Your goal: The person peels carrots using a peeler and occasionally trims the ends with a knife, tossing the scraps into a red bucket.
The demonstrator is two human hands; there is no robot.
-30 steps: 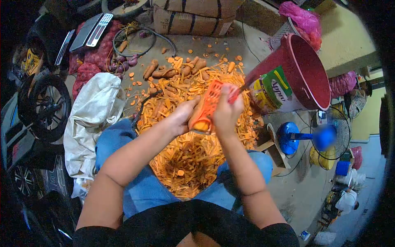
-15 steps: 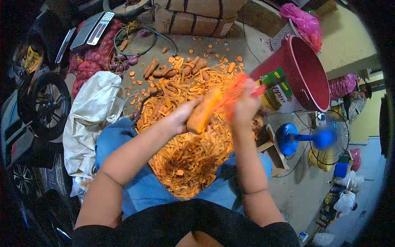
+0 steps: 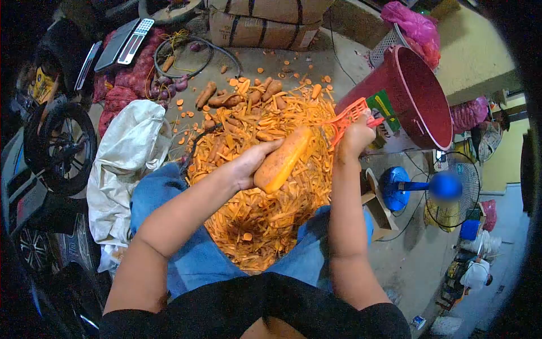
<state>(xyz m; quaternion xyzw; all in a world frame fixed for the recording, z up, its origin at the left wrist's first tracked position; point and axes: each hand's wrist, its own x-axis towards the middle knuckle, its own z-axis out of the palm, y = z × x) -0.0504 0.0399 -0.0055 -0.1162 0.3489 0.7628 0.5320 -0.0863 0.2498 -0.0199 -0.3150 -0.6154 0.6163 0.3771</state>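
Note:
My left hand [image 3: 252,164] is closed around a thick carrot [image 3: 285,161] with cut ends. One side of it is bright orange and peeled, while patches of dull skin show on another. In my right hand [image 3: 358,137] is a red-orange plastic peeler [image 3: 349,116] with a slotted head, held apart from the carrot to its upper right. Beneath both hands spreads a big heap of orange peel strips [image 3: 271,212], reaching between my knees. Several unpeeled carrots [image 3: 226,100] lie at the heap's far edge, with cut carrot ends scattered around.
A large red bucket [image 3: 389,96] stands tilted-looking close beside my right hand. A blue fan [image 3: 426,187] and an open cardboard box [image 3: 377,206] are to the right. Leftward are a white sack [image 3: 127,164], net bags of onions [image 3: 144,62] and a motorcycle wheel [image 3: 68,138].
My right hand with the peeler has moved right and up, away from the carrot. The carrot has turned in my left hand, showing more of its length and bright peeled side.

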